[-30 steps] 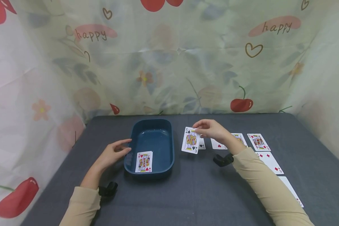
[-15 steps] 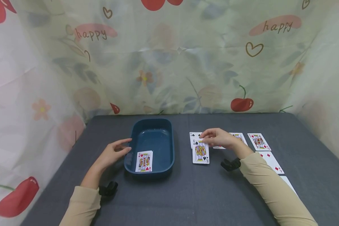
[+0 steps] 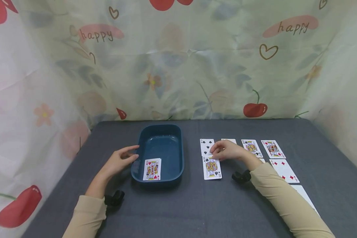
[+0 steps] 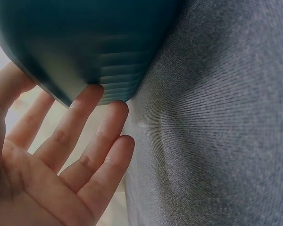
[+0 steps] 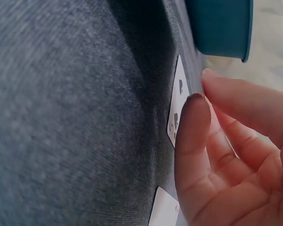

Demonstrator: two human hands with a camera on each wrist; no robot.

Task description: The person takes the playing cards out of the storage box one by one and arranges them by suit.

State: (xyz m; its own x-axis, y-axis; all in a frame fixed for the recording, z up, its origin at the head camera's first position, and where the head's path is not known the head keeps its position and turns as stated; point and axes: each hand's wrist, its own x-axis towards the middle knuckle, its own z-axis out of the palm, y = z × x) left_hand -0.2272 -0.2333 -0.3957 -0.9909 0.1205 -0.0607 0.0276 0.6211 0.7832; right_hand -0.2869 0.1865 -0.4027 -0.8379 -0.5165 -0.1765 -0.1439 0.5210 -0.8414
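A: Your right hand (image 3: 227, 151) rested with its fingertips (image 5: 193, 106) at the top edge of the king of spades (image 3: 212, 168), which lay flat on the grey worktop (image 3: 196, 205), at 3 o'clock from the blue tub (image 3: 159, 153). The fingers were loosely bent; I could not tell whether the grip was on the card or only touching it.

B: And your left hand (image 3: 119, 162)?

A: Flat and relaxed, fingers (image 4: 87, 108) against the tub's outer wall at its 9 o'clock side, holding nothing. A king of hearts (image 3: 152, 169) lay inside the tub at its 6 o'clock end.

B: Risks?

A: In my judgement, a thin card flat on cloth would be hard to lift; your fingertips could slide it into the spade card (image 3: 206, 146) touching it at 12 o'clock and disturb the row. Your sleeve (image 3: 285, 198) lay near the diamond card (image 3: 284, 170) and could drag it.

B: Any writing?

A: "happy" (image 3: 96, 34) on the curtain at 11 o'clock, and again (image 3: 291, 29) at 1 o'clock. A "K" index on both kings. No brand readable.
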